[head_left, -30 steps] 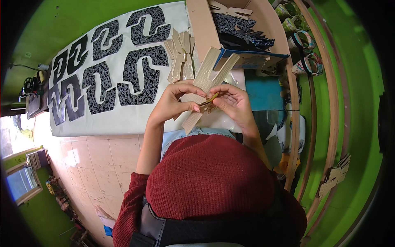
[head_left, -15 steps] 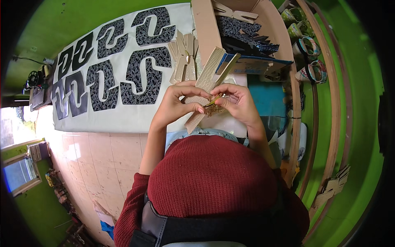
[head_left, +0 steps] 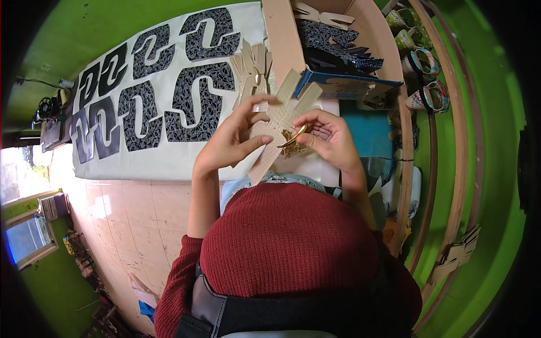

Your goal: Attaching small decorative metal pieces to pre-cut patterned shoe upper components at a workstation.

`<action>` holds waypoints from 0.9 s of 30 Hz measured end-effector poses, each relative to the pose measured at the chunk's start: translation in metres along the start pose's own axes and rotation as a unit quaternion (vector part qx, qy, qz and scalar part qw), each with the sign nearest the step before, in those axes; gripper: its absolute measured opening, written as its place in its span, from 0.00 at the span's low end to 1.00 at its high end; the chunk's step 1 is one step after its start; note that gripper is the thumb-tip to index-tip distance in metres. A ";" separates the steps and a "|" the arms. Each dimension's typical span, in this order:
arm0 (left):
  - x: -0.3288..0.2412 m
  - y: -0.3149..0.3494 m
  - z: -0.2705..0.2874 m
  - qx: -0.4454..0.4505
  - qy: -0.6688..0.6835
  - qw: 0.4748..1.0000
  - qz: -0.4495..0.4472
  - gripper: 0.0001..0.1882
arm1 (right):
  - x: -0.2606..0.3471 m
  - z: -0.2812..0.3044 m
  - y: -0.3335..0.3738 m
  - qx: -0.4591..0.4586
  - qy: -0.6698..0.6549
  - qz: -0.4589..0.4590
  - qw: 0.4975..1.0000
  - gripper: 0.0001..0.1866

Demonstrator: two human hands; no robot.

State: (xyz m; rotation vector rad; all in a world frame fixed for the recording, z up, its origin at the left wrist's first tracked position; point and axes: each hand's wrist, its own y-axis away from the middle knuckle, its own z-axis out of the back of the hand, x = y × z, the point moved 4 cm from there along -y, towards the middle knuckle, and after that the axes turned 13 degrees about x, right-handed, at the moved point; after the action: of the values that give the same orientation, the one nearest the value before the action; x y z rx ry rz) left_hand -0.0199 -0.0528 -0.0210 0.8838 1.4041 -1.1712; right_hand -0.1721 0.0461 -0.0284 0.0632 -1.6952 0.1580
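A beige, textured forked piece [head_left: 275, 127] stands out in front of me, its two prongs pointing away toward the box. My left hand [head_left: 231, 138] grips its left side, thumb on the near face and index finger by the prongs; the other fingers are partly hidden. Between the thumb and fingers of my right hand [head_left: 324, 138] is a slim, curved gold metal piece [head_left: 293, 137], just right of the beige piece. Close below it lies a heap of small gold pieces [head_left: 290, 149]. Beyond my left hand rests a stack of similar beige pieces [head_left: 253, 70] with a gold fitting on top.
Several black patterned S-shaped cutouts [head_left: 200, 101] lie on the white table [head_left: 169, 169]. An open cardboard box [head_left: 279, 34] of dark and beige pieces stands at the far side. Wooden rails [head_left: 457, 141] and hanging woven items [head_left: 422, 65] are along the right wall.
My left hand has come away from the gold piece and moved left, its thumb and index finger spreading. The right hand keeps the gold piece. The beige piece has turned, showing both prongs.
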 end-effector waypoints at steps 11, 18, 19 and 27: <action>-0.021 0.003 -0.009 -0.016 -0.062 0.987 0.149 0.42 | 0.011 -0.007 -0.010 -0.006 0.114 -0.077 0.990 0.07; -0.029 0.003 -0.015 0.016 -0.101 0.986 0.135 0.45 | 0.012 -0.009 -0.007 0.013 0.130 -0.074 0.989 0.06; -0.030 0.002 -0.015 0.017 -0.101 0.986 0.135 0.45 | 0.012 -0.009 -0.007 0.013 0.131 -0.074 0.989 0.06; -0.038 -0.004 -0.018 0.025 -0.204 0.974 0.096 0.46 | 0.017 -0.016 -0.008 -0.034 0.171 -0.098 0.980 0.10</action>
State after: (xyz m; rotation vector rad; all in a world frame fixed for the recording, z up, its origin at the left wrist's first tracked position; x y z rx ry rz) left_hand -0.0221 -0.0328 0.0159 0.7434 0.9384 -1.1640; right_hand -0.1576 0.0408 -0.0093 0.1429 -1.3414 -0.0373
